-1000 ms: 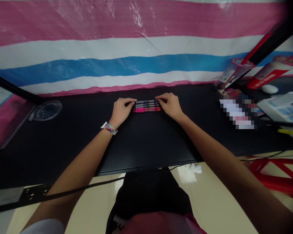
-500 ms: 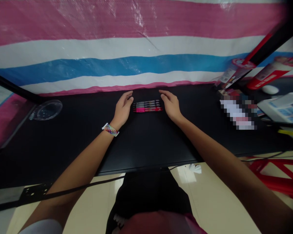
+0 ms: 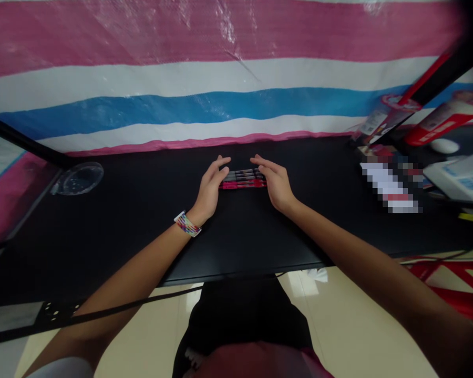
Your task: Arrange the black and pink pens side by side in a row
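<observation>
Several pens (image 3: 243, 178) lie side by side in a row on the black table (image 3: 244, 231), grey and black ones at the far side and pink and red ones nearest me. My left hand (image 3: 212, 186) is at their left ends, thumb and fingers apart, a coloured woven band on its wrist. At the right ends is my right hand (image 3: 275, 181), its fingers also apart and stretched forward. Both palms face inward and cover the pen tips, so I cannot tell how firmly they touch.
A clear plastic lid (image 3: 81, 177) lies at the left. To the right stand a clear cup (image 3: 386, 118) and a red and white cup (image 3: 437, 123), near a white mouse (image 3: 444, 146) and some papers. A striped sheet (image 3: 173, 107) hangs behind the table.
My hands have come closer together, the left one moving right, and now reach the ends of the pens. The whole view has shifted slightly.
</observation>
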`<act>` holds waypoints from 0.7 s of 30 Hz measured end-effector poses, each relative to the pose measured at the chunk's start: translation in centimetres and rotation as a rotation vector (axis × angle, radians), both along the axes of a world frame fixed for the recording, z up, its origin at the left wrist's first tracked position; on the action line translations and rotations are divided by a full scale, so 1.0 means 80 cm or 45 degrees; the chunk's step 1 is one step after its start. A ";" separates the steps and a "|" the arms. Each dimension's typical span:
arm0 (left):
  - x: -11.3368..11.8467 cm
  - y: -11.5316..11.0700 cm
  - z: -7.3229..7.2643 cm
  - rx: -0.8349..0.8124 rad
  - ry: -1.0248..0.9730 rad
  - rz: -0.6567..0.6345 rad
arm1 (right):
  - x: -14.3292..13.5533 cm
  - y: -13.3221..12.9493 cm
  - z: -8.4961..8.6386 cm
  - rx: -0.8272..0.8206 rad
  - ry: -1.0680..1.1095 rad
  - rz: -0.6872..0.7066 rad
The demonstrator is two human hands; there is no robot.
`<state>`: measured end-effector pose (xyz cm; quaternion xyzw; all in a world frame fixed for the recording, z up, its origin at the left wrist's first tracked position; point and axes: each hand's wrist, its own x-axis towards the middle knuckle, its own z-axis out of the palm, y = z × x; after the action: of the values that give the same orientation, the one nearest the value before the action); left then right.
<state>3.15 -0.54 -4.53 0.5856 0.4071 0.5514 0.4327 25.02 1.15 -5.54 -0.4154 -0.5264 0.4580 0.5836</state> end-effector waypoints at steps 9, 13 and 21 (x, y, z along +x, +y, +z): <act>0.005 -0.010 0.009 0.006 0.146 0.096 | -0.001 -0.015 0.009 0.114 -0.331 -0.080; -0.008 -0.006 0.015 0.096 0.387 0.157 | -0.006 -0.034 0.023 0.529 -0.761 -0.110; -0.019 0.004 0.016 0.155 0.465 0.215 | -0.011 -0.053 0.039 0.821 -1.094 0.131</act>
<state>1.61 -0.20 -3.27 0.6647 0.4922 0.4941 0.2678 24.17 -3.09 -2.40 -0.3388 -0.8513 0.0900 0.3904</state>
